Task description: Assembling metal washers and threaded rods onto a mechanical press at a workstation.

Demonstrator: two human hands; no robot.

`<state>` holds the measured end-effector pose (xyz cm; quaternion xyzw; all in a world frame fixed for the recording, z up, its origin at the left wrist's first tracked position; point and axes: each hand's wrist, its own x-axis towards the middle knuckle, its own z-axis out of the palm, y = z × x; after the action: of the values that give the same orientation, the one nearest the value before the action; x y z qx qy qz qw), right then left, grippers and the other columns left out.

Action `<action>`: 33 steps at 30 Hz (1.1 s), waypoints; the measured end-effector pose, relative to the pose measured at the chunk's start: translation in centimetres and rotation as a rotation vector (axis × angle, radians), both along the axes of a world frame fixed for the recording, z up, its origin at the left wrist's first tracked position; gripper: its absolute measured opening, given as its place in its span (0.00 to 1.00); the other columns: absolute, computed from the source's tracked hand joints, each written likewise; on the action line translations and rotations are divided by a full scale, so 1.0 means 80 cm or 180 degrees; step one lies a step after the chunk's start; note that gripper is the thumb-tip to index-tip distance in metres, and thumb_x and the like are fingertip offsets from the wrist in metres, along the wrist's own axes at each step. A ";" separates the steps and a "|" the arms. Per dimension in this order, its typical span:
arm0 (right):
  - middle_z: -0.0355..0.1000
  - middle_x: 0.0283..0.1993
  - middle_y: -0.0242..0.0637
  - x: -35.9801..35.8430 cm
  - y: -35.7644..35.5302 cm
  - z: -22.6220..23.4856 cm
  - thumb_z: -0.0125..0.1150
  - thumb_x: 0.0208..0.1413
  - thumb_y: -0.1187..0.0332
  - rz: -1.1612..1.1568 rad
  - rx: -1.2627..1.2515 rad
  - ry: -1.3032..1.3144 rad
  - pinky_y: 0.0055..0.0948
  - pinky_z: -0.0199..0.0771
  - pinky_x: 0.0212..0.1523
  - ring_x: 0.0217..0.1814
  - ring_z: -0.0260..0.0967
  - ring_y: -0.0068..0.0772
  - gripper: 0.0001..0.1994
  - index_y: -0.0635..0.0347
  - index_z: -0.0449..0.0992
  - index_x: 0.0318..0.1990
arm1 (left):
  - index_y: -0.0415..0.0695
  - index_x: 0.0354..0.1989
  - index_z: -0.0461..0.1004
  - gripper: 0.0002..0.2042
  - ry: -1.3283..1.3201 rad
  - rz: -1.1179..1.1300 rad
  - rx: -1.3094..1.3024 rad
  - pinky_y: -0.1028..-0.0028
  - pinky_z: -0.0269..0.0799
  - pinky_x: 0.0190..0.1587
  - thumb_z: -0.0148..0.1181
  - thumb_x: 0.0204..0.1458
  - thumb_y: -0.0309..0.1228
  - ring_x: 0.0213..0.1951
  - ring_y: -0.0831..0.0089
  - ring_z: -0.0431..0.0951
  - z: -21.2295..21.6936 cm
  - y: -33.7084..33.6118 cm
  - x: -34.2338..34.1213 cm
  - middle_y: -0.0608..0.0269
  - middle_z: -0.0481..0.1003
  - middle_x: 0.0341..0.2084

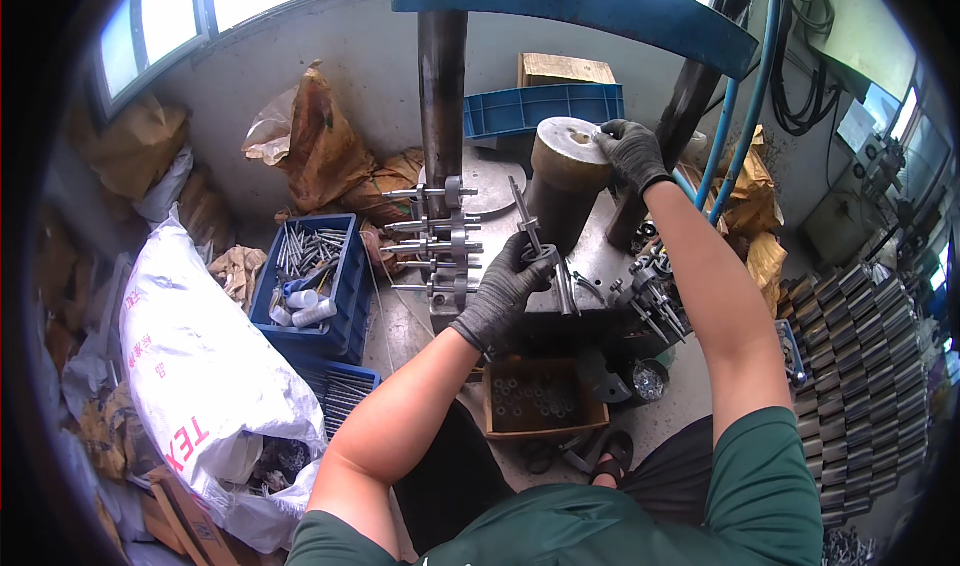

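Note:
My left hand (pixel 512 288), in a dark grey glove, is closed around a metal shaft (pixel 524 212) with a round collar on it. The shaft tilts, its thin end pointing up and away from me. In a matching glove, my right hand (pixel 636 154) reaches to the top of a thick steel cylinder (pixel 566 181) standing upright on the press bed. Its bent fingers touch the cylinder's top face beside the centre hole; what they pinch, if anything, is hidden. Left of the cylinder, several similar shafts (pixel 432 228) lie in a row on a rack.
Blue press columns (pixel 443 96) rise behind the bed. More shafts (pixel 652 291) lie at its right. Below sits a cardboard box (pixel 545 426) of small rings. A blue crate (pixel 350 296) of metal pins and a white sack (pixel 200 366) stand left; stacked metal parts (pixel 865 386) fill the right.

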<state>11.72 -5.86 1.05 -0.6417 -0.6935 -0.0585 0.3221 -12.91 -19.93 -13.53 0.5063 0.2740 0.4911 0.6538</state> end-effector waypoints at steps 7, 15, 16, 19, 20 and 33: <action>0.81 0.45 0.48 -0.016 -0.012 0.001 0.59 0.61 0.55 -0.0045 0.0397 -0.0468 0.43 0.75 0.58 0.51 0.78 0.51 0.16 0.53 0.84 0.48 | 0.48 0.69 0.62 0.31 -0.0101 -0.0001 0.0240 0.69 0.78 0.49 0.69 0.58 0.34 0.46 0.72 0.79 -0.001 0.002 -0.004 0.63 0.76 0.49; 0.81 0.43 0.48 0.013 -0.041 0.012 0.58 0.61 0.55 -0.0133 0.0376 -0.0601 0.45 0.76 0.57 0.50 0.78 0.51 0.16 0.56 0.83 0.45 | 0.46 0.69 0.63 0.31 -0.0017 0.0048 0.0211 0.69 0.78 0.50 0.69 0.58 0.31 0.49 0.72 0.79 -0.004 0.006 0.031 0.62 0.76 0.51; 0.81 0.43 0.48 0.015 -0.061 0.018 0.58 0.61 0.55 -0.0135 0.0383 -0.0562 0.45 0.76 0.57 0.50 0.78 0.51 0.16 0.56 0.83 0.45 | 0.46 0.69 0.63 0.31 -0.0097 0.0109 0.0217 0.70 0.78 0.50 0.69 0.58 0.30 0.50 0.72 0.79 -0.006 0.002 0.030 0.62 0.76 0.51; 0.80 0.38 0.46 0.042 -0.148 0.043 0.58 0.62 0.55 0.0291 -0.0223 -0.1088 0.46 0.77 0.50 0.44 0.79 0.51 0.16 0.60 0.82 0.35 | 0.43 0.69 0.64 0.30 -0.0166 0.0244 0.0159 0.69 0.78 0.52 0.68 0.57 0.25 0.52 0.70 0.79 -0.007 -0.011 0.033 0.61 0.76 0.51; 0.80 0.36 0.46 0.052 -0.184 0.049 0.57 0.64 0.55 0.0453 -0.0246 -0.1187 0.46 0.77 0.49 0.44 0.79 0.50 0.17 0.60 0.81 0.35 | 0.42 0.68 0.65 0.30 -0.0233 0.0350 0.0131 0.69 0.78 0.52 0.68 0.57 0.24 0.52 0.70 0.79 -0.012 -0.013 0.031 0.60 0.76 0.51; 0.77 0.54 0.50 0.249 -0.471 0.037 0.50 0.66 0.47 -0.0036 -0.2692 -0.1398 0.44 0.72 0.61 0.54 0.75 0.56 0.27 0.56 0.75 0.62 | 0.42 0.57 0.71 0.22 -0.0198 0.0720 0.1878 0.72 0.75 0.53 0.70 0.54 0.22 0.48 0.73 0.78 0.158 0.116 0.122 0.62 0.78 0.46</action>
<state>31.63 -43.55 4.04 -0.6928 -0.7047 0.0929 -0.1218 -3.18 -10.66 -0.86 0.6251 0.1541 0.6343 0.4280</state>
